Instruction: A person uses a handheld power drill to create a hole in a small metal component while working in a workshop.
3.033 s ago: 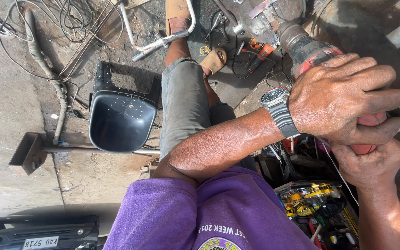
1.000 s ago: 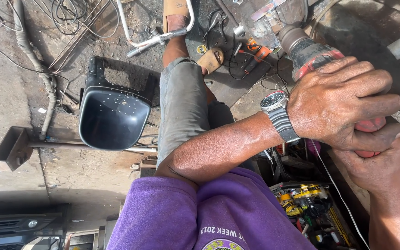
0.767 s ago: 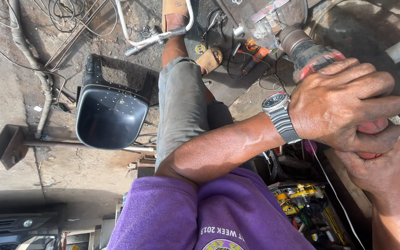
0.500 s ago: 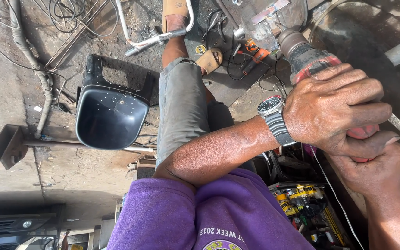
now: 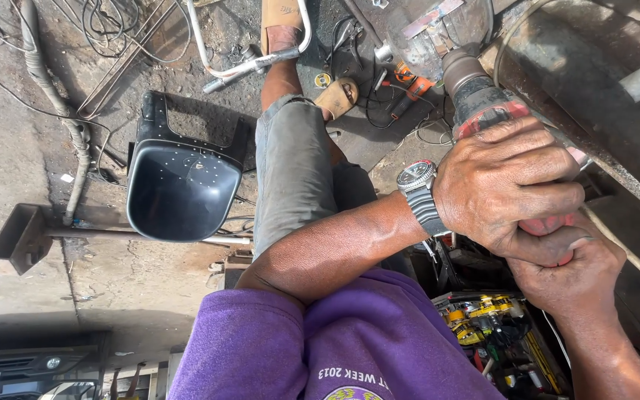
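The red-and-grey power drill [image 5: 483, 111] sits clamped between both hands, its dark nose pressed against a grey metal workpiece [image 5: 438, 30] just beyond it; the left hand [image 5: 509, 189], with a silver wristwatch [image 5: 418, 192] just behind it on the wrist, wraps its fingers tightly over the drill's body, while the right hand [image 5: 568, 278] closes around the pink-red grip underneath, touching the left. Nearer than the drill lies an open toolbox of yellow-handled tools [image 5: 483, 326], just below the hands. Well to the left of the drill a black plastic seat shell [image 5: 179, 185] rests on the concrete floor [image 5: 9, 133], and farther still beyond it lie tangled wires [image 5: 105, 22].
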